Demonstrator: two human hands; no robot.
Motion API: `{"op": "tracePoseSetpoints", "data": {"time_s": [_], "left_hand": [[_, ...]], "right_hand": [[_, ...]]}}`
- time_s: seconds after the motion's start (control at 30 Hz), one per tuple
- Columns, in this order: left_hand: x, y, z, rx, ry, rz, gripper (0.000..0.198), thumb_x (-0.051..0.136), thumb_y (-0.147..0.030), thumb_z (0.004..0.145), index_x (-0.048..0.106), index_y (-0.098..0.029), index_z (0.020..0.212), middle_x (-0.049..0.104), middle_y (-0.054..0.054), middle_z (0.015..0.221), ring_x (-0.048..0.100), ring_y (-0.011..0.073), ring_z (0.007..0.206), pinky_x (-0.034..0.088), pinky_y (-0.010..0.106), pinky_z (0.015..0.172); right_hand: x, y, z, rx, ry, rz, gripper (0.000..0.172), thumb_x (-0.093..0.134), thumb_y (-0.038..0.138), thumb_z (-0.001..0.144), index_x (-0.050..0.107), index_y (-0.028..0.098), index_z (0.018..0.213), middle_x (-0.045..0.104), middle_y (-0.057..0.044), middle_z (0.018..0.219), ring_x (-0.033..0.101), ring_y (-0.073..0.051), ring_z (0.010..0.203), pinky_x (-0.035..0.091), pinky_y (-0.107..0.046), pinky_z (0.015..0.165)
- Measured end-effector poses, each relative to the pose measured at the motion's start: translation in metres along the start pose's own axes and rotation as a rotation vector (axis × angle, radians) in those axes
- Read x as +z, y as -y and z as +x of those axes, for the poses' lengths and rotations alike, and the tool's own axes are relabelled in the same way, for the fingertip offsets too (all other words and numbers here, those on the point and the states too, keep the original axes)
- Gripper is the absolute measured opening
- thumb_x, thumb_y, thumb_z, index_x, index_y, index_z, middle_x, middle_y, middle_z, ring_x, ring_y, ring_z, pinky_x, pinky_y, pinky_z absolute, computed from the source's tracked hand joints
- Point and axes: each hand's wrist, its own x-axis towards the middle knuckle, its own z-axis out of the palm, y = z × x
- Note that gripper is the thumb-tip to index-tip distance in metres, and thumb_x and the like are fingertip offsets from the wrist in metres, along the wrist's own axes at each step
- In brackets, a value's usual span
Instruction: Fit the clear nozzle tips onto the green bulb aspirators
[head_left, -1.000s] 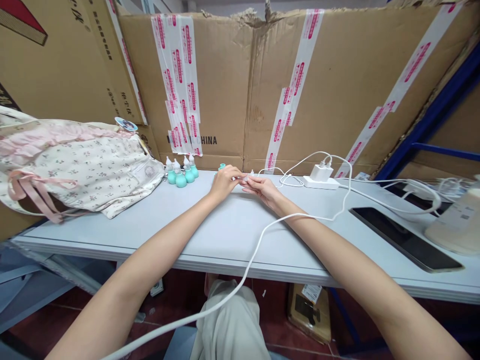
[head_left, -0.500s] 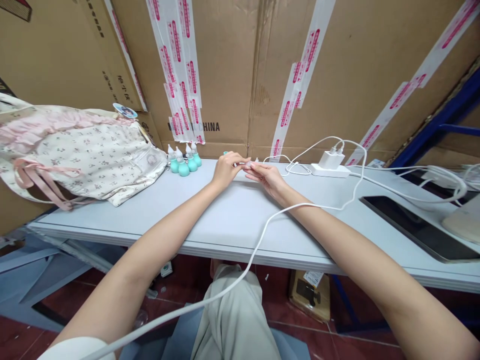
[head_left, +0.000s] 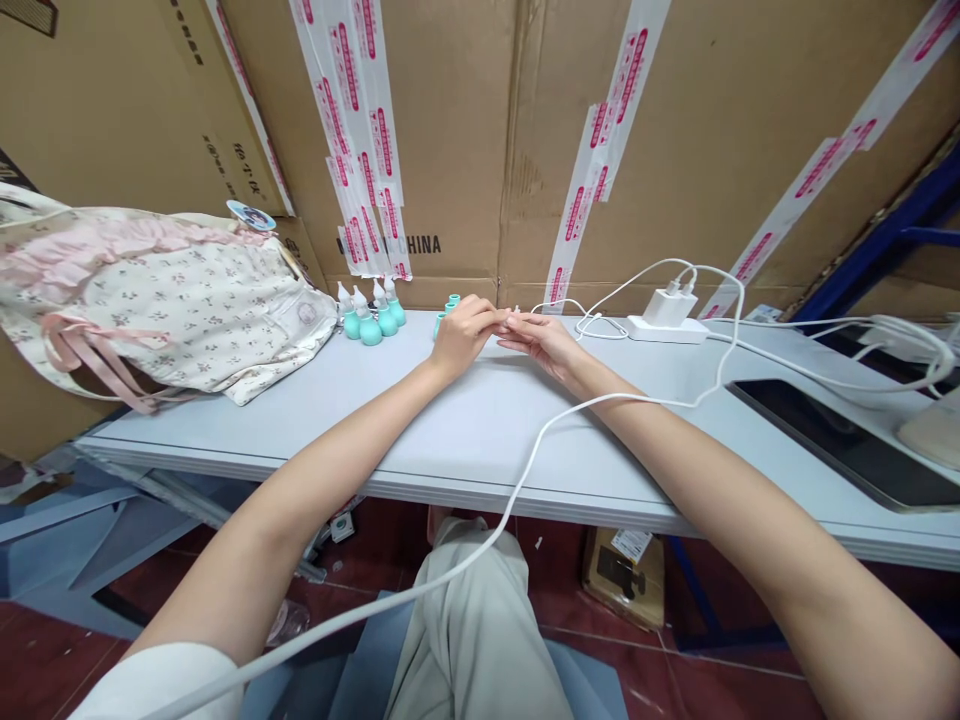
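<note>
My left hand (head_left: pixel 463 338) and my right hand (head_left: pixel 546 343) meet above the table, fingertips pinched together. Both are closed around something small and pale that the fingers mostly hide. Just behind my left hand, turquoise bulbs (head_left: pixel 452 301) without visible tips are partly covered. A tiny clear piece (head_left: pixel 517 309) shows beyond the joined fingertips; whether it is held or lies behind cannot be told. To the left stand several turquoise squeeze bulbs (head_left: pixel 369 328) with clear pointed nozzles, upright in a cluster.
A floral cloth bag (head_left: pixel 225 310) lies at the left of the grey table (head_left: pixel 480 440). At the right are a white charger on a power strip (head_left: pixel 667 330) and a black phone (head_left: pixel 840 440). A white cable (head_left: pixel 525 470) crosses over my right forearm. Taped cardboard (head_left: pixel 450 130) stands behind.
Both hands have shifted slightly right, and their fingertips have closed further over the small pale piece. More of the turquoise bulbs behind my left hand now shows. The view has tilted a little.
</note>
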Motion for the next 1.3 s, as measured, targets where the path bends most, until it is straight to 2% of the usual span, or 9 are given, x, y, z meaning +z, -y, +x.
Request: {"op": "tracePoseSetpoints", "data": {"time_s": [0.2, 0.37, 0.47, 0.57, 0.7, 0.83, 1.1, 1.23, 1.3], "left_hand": [[0.0, -0.003, 0.001, -0.036, 0.027, 0.019, 0.028, 0.043, -0.032, 0.092, 0.067, -0.018, 0.095, 0.06, 0.006, 0.081, 0.051, 0.0157, 0.081, 0.04, 0.028, 0.072], [-0.002, 0.003, 0.002, -0.052, 0.024, 0.007, 0.024, 0.049, -0.033, 0.089, 0.066, -0.018, 0.096, 0.061, 0.005, 0.083, 0.052, 0.0163, 0.083, 0.041, 0.028, 0.072], [-0.006, 0.002, 0.002, -0.04, -0.018, 0.001, 0.022, 0.05, -0.031, 0.089, 0.064, -0.017, 0.098, 0.063, 0.005, 0.087, 0.052, 0.0161, 0.087, 0.041, 0.028, 0.075], [-0.008, -0.009, 0.005, -0.049, -0.08, -0.038, 0.018, 0.051, -0.029, 0.088, 0.061, -0.017, 0.096, 0.064, 0.005, 0.092, 0.054, 0.0154, 0.088, 0.043, 0.028, 0.077], [-0.006, -0.029, 0.01, -0.07, -0.147, -0.086, 0.013, 0.053, -0.028, 0.087, 0.058, -0.017, 0.093, 0.064, 0.005, 0.094, 0.055, 0.0152, 0.089, 0.043, 0.029, 0.08], [-0.003, -0.037, 0.01, -0.124, -0.163, -0.061, 0.011, 0.057, -0.027, 0.085, 0.059, -0.02, 0.093, 0.065, 0.003, 0.099, 0.054, 0.0168, 0.098, 0.038, 0.033, 0.09], [-0.005, -0.032, 0.013, -0.204, -0.197, -0.072, 0.011, 0.065, -0.027, 0.078, 0.062, -0.02, 0.086, 0.065, 0.003, 0.099, 0.051, 0.0191, 0.1, 0.037, 0.034, 0.09], [-0.005, -0.02, 0.011, -0.246, -0.097, 0.019, 0.026, 0.069, -0.032, 0.075, 0.063, -0.024, 0.099, 0.061, 0.004, 0.11, 0.047, 0.0231, 0.107, 0.036, 0.037, 0.091], [-0.006, -0.005, 0.009, -0.308, -0.099, 0.084, 0.037, 0.072, -0.03, 0.071, 0.062, -0.025, 0.106, 0.059, 0.005, 0.114, 0.046, 0.0255, 0.108, 0.035, 0.039, 0.09]], "right_hand": [[-0.002, 0.0, 0.001, -0.036, -0.009, -0.043, 0.019, 0.08, 0.026, 0.067, 0.07, 0.015, 0.079, 0.07, -0.006, 0.079, 0.066, -0.018, 0.081, 0.052, -0.034, 0.088], [0.0, -0.006, 0.003, -0.052, -0.064, -0.041, 0.019, 0.077, 0.03, 0.071, 0.069, 0.017, 0.084, 0.069, -0.005, 0.086, 0.065, -0.018, 0.088, 0.053, -0.032, 0.084], [-0.002, -0.008, 0.003, -0.013, 0.045, -0.02, 0.028, 0.072, 0.039, 0.076, 0.067, 0.019, 0.095, 0.067, -0.007, 0.104, 0.062, -0.021, 0.098, 0.055, -0.033, 0.08], [-0.003, -0.005, 0.0, 0.057, 0.166, 0.003, 0.039, 0.063, 0.051, 0.08, 0.062, 0.023, 0.107, 0.06, -0.009, 0.12, 0.06, -0.025, 0.103, 0.055, -0.038, 0.076], [-0.002, 0.003, 0.001, 0.018, 0.218, -0.038, 0.031, 0.069, 0.039, 0.075, 0.067, 0.02, 0.099, 0.06, -0.01, 0.118, 0.059, -0.025, 0.104, 0.053, -0.038, 0.082], [-0.008, 0.008, 0.004, -0.038, 0.143, -0.04, 0.025, 0.069, 0.036, 0.072, 0.068, 0.02, 0.092, 0.064, -0.008, 0.112, 0.061, -0.022, 0.097, 0.053, -0.035, 0.08], [-0.013, 0.021, 0.0, -0.091, 0.068, -0.175, 0.035, 0.074, 0.045, 0.067, 0.068, 0.021, 0.091, 0.067, -0.007, 0.101, 0.063, -0.023, 0.094, 0.05, -0.031, 0.076], [-0.027, 0.019, 0.009, -0.14, -0.151, -0.367, 0.027, 0.072, 0.041, 0.07, 0.069, 0.02, 0.087, 0.068, -0.006, 0.095, 0.062, -0.022, 0.091, 0.048, -0.035, 0.078], [-0.039, 0.014, 0.013, -0.204, -0.259, -0.614, 0.017, 0.07, 0.035, 0.073, 0.069, 0.02, 0.081, 0.067, -0.007, 0.093, 0.059, -0.024, 0.092, 0.045, -0.04, 0.084]]}}
